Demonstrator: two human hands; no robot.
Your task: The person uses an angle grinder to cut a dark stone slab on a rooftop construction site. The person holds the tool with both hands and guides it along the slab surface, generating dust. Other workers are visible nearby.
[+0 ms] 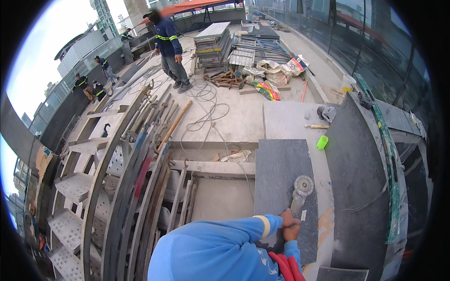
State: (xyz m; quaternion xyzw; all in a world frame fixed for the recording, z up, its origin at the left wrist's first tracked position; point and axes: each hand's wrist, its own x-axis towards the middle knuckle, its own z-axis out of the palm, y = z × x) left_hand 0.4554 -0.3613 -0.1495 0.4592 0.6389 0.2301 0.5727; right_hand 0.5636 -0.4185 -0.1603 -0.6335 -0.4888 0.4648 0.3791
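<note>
An angle grinder with a round, pale segmented disc lies over a dark grey stone slab, its disc end pointing away from me. My left hand reaches in from the left in a blue sleeve with a cream band and is closed around the grinder's body. Just nearer to me, my right hand is closed at its rear end, partly hiding it. A small white strip sits on the slab beside the tool. Red padded material shows below my right forearm. I cannot tell whether the disc spins.
Metal stair frames and long pipes crowd the left. A loose cable winds across the floor. A bright green cup and green straightedge are right. A person stands beyond, near stacked panels; several others are farther left.
</note>
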